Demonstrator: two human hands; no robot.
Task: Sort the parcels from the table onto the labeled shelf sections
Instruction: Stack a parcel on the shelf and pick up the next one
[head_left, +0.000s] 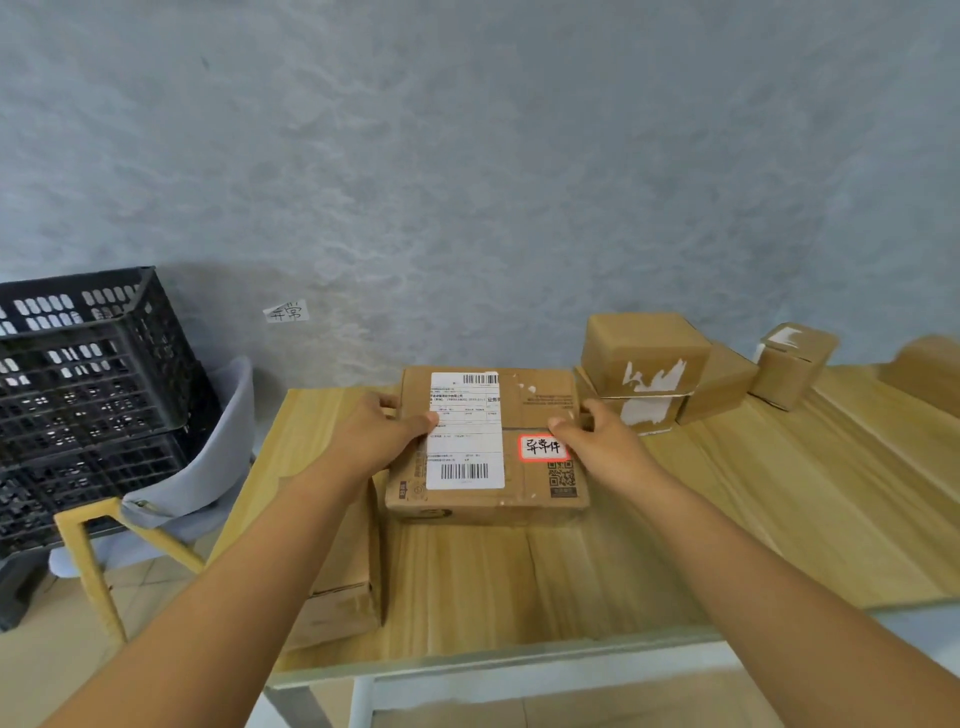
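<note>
Parcel in hand: flat brown cardboard parcel (511, 447) with a white barcoded shipping label and a small red-bordered handwritten sticker, over the far-left part of the light wooden table (727, 519); whether its underside touches the tabletop is hard to tell.
Left hand (382, 434): grips the parcel's left edge, thumb on the white label, fingers curled round the side.
Right hand (597, 434): grips the parcel's right edge, thumb beside the red-bordered sticker.
Other parcels: a plain cardboard box (337, 587) lies under the left forearm at the table's left edge; small brown boxes with torn white labels (644, 358) are stacked at the far right.
Surroundings: black slotted plastic crates (88, 374) stand at left, a grey chair with wooden legs (208, 467) beside them, and a handwritten paper note (287, 312) is on the grey wall.
</note>
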